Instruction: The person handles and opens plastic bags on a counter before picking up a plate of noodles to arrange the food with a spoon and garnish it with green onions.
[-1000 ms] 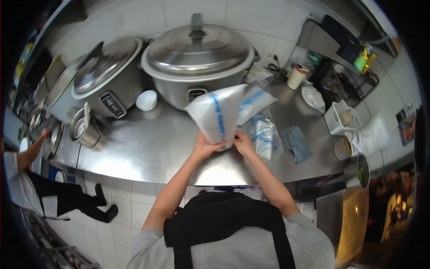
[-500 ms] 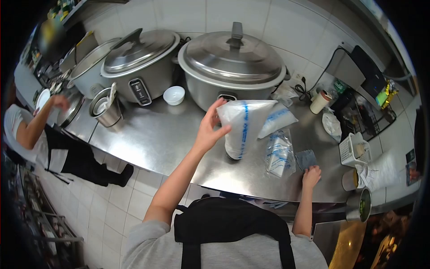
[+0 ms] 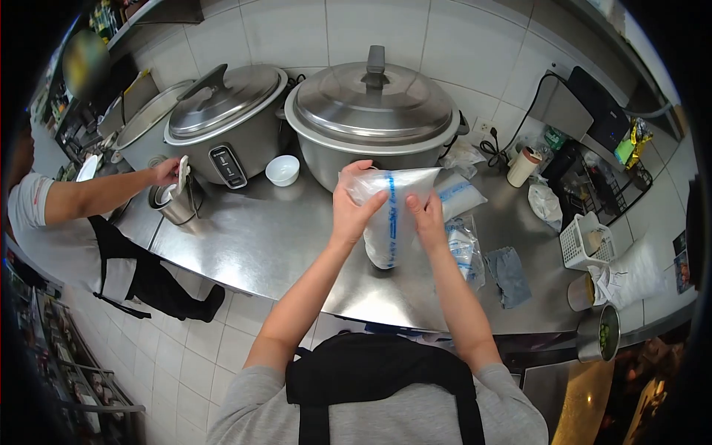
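Observation:
A clear plastic bag with blue print [image 3: 393,226], filled with something white, is held upright over the steel counter. My left hand [image 3: 354,211] grips its left upper side, thumb across the front. On the opposite edge, my right hand [image 3: 426,221] has its thumb on the front and its other fingers hidden behind. Just behind it lies another blue-printed plastic bag [image 3: 461,196]. A clear packet with blue print [image 3: 463,248] rests to the right of my right forearm. Beyond that packet, a grey cloth [image 3: 509,277] lies crumpled on the counter.
Two large rice cookers [image 3: 371,111] [image 3: 222,141] stand along the wall, with a white bowl [image 3: 282,170] before them. A co-worker's hand [image 3: 169,172] is at a utensil in a steel pot [image 3: 174,206]. A white basket [image 3: 587,243] and a steel pot with green pieces [image 3: 599,334] are at right.
My right hand has left the grey cloth and moved left onto the bag. The cloth now lies more spread out. The co-worker's arm has reached right to the steel pot.

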The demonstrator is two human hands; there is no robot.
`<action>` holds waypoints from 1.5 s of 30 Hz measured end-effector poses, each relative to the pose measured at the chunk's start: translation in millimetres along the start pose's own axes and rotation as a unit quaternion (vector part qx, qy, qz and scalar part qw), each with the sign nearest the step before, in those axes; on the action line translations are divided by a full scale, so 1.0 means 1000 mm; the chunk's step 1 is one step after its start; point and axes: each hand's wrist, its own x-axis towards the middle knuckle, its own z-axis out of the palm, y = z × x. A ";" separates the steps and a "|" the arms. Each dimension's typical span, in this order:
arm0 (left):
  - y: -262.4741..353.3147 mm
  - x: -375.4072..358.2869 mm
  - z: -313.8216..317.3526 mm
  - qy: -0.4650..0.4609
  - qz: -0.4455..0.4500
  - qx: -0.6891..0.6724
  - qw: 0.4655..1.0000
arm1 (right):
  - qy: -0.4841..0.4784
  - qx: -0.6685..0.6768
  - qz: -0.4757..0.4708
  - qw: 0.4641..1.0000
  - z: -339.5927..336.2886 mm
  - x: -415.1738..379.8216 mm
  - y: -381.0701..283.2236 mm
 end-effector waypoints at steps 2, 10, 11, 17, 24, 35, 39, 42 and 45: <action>0.006 0.005 0.008 0.026 -0.018 0.038 0.999 | 0.062 0.006 0.001 0.998 0.003 -0.010 0.024; -0.047 -0.032 0.002 0.019 -0.003 0.052 0.998 | 0.133 -0.023 0.009 0.991 0.008 -0.053 0.084; -0.067 -0.046 -0.001 0.019 -0.030 0.024 0.999 | 0.138 -0.032 -0.001 0.990 0.006 -0.060 0.097; -0.101 -0.083 -0.021 -0.059 -0.127 0.056 0.988 | 0.173 -0.086 0.008 0.981 0.006 -0.096 0.135; -0.082 -0.108 -0.068 -0.113 -0.144 0.271 0.945 | 0.075 -0.279 0.178 0.941 -0.050 -0.113 0.030; -0.047 -0.153 -0.062 -0.222 -0.292 0.174 0.914 | 0.022 -0.663 -0.004 0.748 -0.112 -0.187 0.011; -0.048 -0.138 -0.013 -0.341 -0.187 0.182 0.903 | -0.033 -0.692 -0.073 0.717 -0.138 -0.179 0.045; -0.052 -0.128 0.020 -0.388 -0.130 0.182 0.894 | -0.004 -0.681 -0.082 0.728 -0.138 -0.166 0.033; -0.057 -0.120 0.050 -0.406 -0.035 0.213 0.888 | 0.069 -0.656 0.038 0.751 -0.129 -0.153 0.015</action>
